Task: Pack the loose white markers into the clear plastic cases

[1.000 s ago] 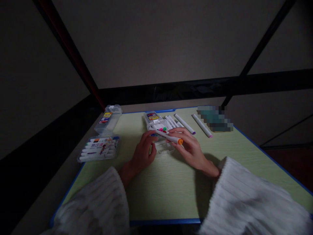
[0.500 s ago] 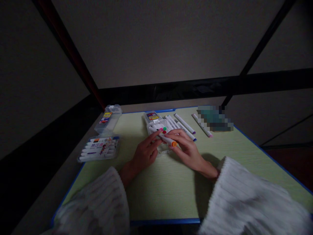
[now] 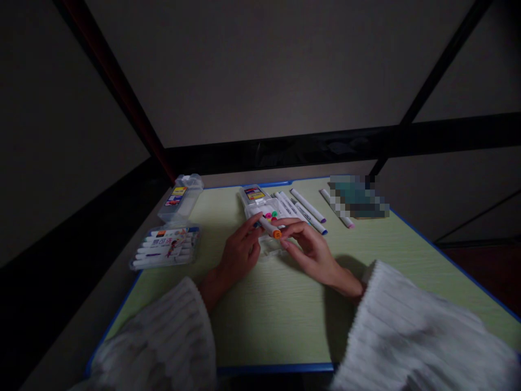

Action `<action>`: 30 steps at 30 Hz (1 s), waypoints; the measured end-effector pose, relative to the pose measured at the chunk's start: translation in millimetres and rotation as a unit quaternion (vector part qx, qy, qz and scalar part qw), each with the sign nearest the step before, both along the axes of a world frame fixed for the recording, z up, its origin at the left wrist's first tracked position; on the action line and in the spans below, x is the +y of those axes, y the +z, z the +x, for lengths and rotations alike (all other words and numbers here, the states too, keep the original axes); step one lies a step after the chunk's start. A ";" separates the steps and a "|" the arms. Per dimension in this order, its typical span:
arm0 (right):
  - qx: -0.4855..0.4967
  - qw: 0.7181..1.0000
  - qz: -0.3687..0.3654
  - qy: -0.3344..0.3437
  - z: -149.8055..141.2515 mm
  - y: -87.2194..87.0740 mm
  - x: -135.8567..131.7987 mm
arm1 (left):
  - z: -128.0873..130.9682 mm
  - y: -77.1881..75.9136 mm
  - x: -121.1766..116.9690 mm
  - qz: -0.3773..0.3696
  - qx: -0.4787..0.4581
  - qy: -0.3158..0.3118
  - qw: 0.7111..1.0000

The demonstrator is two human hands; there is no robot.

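Observation:
A white marker [image 3: 269, 227] with an orange end is held over the middle of the table, its orange end towards me. My left hand [image 3: 241, 251] is closed on the marker's far part with thumb and fingers. The bent fingertips of my right hand [image 3: 311, 252] are around the orange end and seem to grip it lightly. Just beyond, a clear plastic marker case [image 3: 249, 205] lies with its lid up; pink, green and red marker ends show in it. My fingers partly hide the case.
Several white markers [image 3: 307, 205] lie right of the case, and a pink-ended marker [image 3: 337, 208] lies farther right beside a pixelated flat item [image 3: 358, 198]. On the left are a filled marker case [image 3: 165, 247] and another clear case [image 3: 181, 201]. A blue edge [image 3: 277, 368] borders the table.
The marker has moved slightly left, its orange end now closer to my left hand. My right fingers have shifted from its body to the orange end.

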State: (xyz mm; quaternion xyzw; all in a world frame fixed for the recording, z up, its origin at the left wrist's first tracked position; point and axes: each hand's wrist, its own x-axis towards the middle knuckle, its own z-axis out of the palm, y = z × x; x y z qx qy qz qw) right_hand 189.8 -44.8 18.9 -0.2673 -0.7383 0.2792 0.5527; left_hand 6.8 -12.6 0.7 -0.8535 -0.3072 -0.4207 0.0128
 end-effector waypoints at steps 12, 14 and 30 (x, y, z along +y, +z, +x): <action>-0.094 0.992 0.077 -0.020 2.3 4.4 0.2 | 0.7 2.9 1.1 -0.021 0.017 0.029 0.999; -0.101 0.991 0.085 -0.026 2.0 4.7 -0.1 | 0.9 2.9 1.3 -0.017 0.013 0.029 0.999; -0.105 0.992 0.073 -0.013 1.1 6.3 -0.5 | 1.8 4.0 -3.9 0.055 -0.007 -0.023 0.998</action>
